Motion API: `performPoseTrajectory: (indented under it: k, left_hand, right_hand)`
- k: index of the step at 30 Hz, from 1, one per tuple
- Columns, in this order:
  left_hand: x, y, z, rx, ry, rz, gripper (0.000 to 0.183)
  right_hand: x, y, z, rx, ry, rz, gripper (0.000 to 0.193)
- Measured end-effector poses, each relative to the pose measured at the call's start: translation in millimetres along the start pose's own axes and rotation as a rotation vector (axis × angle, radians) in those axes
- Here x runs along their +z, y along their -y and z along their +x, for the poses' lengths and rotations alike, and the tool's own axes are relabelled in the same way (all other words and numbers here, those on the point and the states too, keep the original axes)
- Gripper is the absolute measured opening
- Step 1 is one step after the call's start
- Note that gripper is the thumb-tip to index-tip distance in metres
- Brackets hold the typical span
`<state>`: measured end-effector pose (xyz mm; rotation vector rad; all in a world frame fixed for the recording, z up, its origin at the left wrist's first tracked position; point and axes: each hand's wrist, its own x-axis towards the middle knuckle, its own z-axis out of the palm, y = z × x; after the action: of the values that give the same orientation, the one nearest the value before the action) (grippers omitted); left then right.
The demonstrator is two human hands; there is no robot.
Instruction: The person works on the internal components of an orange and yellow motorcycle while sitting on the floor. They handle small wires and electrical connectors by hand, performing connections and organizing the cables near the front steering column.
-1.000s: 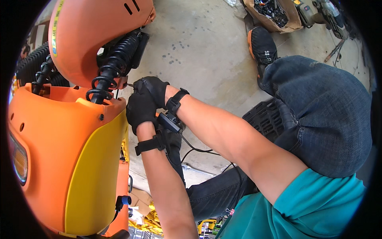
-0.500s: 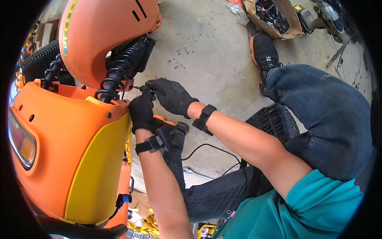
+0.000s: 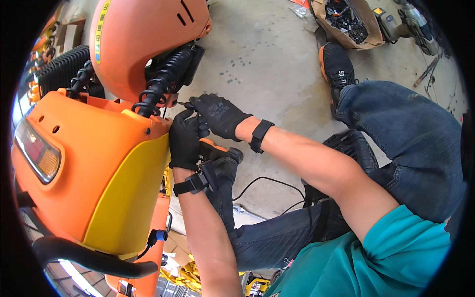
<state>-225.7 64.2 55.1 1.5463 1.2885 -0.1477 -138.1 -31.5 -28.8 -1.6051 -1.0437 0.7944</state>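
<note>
My right hand [image 3: 217, 116], in a black glove, is closed on a small dark tool [image 3: 182, 103] with a thin shaft, like a short screwdriver. The shaft points left at the lower edge of the orange front fender [image 3: 128, 49], beside a black coil-spring shock absorber [image 3: 157, 91]. Just below, my left hand [image 3: 185, 141], also gloved, has its fingers curled close to the right hand's fingertips. What it may hold is hidden. Left of it is the orange and yellow front body panel [image 3: 99, 148] of a vehicle, with a headlight [image 3: 37, 151].
A black curved bar [image 3: 94, 257] with a blue-tipped cable connector [image 3: 161, 235] lies below the panel. A paper bag of small black parts [image 3: 346, 22] and a cordless power tool [image 3: 403, 24] are at the far right. A black cable [image 3: 267, 179] crosses the floor near my legs.
The view has shifted, so the vehicle appears farther right and higher. My left hand has dropped slightly from the tool's end. The right hand keeps its hold on the tool.
</note>
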Motion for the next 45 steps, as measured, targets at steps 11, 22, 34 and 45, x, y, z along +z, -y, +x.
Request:
performPoseTrajectory:
  k: [11,22,34,45]
  left_hand:
    - [-2.5,-7.8,8.3,0.157,-0.090,0.778,0.033]
    - [25.4,-27.1,-6.6,0.183,-0.258,0.420,0.021]
    - [19.1,37.9,0.9,-0.061,0.080,-0.843,0.026]
    - [22.5,49.3,16.0,-0.036,0.033,-0.795,0.035]
  right_hand:
    - [18.7,5.6,9.7,0.076,-0.116,-0.108,0.031]
    - [15.1,-12.3,30.4,0.081,-0.010,-0.175,0.018]
    - [6.5,-5.2,-1.1,0.251,0.077,-0.051,0.022]
    - [7.9,0.5,-2.1,0.297,-0.046,-0.087,0.039]
